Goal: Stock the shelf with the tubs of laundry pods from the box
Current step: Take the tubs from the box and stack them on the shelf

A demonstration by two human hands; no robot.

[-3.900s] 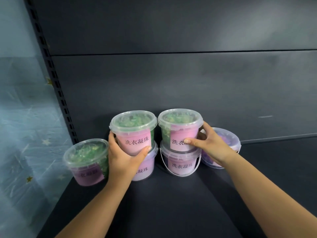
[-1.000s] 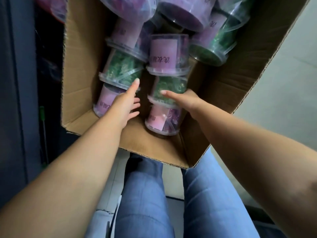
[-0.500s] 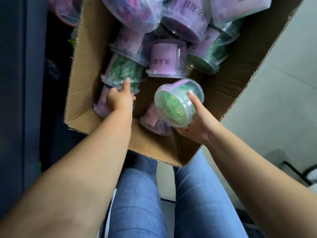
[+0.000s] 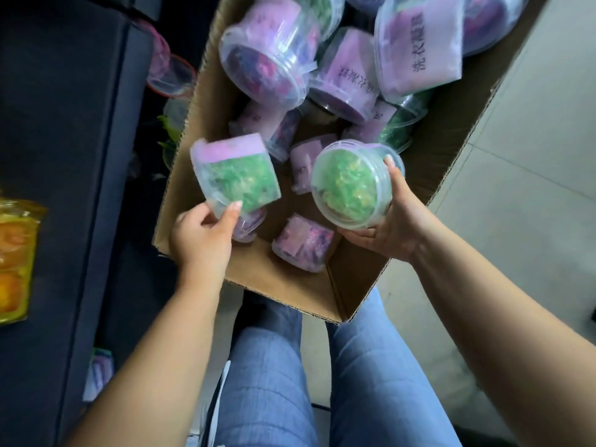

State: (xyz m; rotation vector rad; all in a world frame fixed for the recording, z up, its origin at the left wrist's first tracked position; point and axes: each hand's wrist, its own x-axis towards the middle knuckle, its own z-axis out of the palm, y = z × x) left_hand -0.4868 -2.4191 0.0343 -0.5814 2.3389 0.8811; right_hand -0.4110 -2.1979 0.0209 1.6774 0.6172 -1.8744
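Note:
An open cardboard box [image 4: 283, 282] stands on the floor in front of my knees, holding several clear tubs of laundry pods with pink labels [image 4: 419, 46]. My left hand [image 4: 201, 237] grips a tub of green pods [image 4: 237, 175] by its lid end, tilted above the box's near left corner. My right hand [image 4: 392, 224] holds a second green-pod tub [image 4: 350, 185] from below and the side, its lid facing me. More purple-pod tubs [image 4: 303, 243] lie on the box floor under both hands.
A dark shelf unit [image 4: 64, 140] runs along the left, with clear tubs [image 4: 169, 74] on a low level beside the box and a yellow packet [image 4: 16, 256] at the far left. Pale tiled floor [image 4: 516, 188] lies to the right. My jeans-clad legs [image 4: 322, 382] are below the box.
My left hand has closed on a green-pod tub and lifted it out of the box. My right hand has raised its tub a little higher. Earlier, both hands were setting tubs on the shelf.

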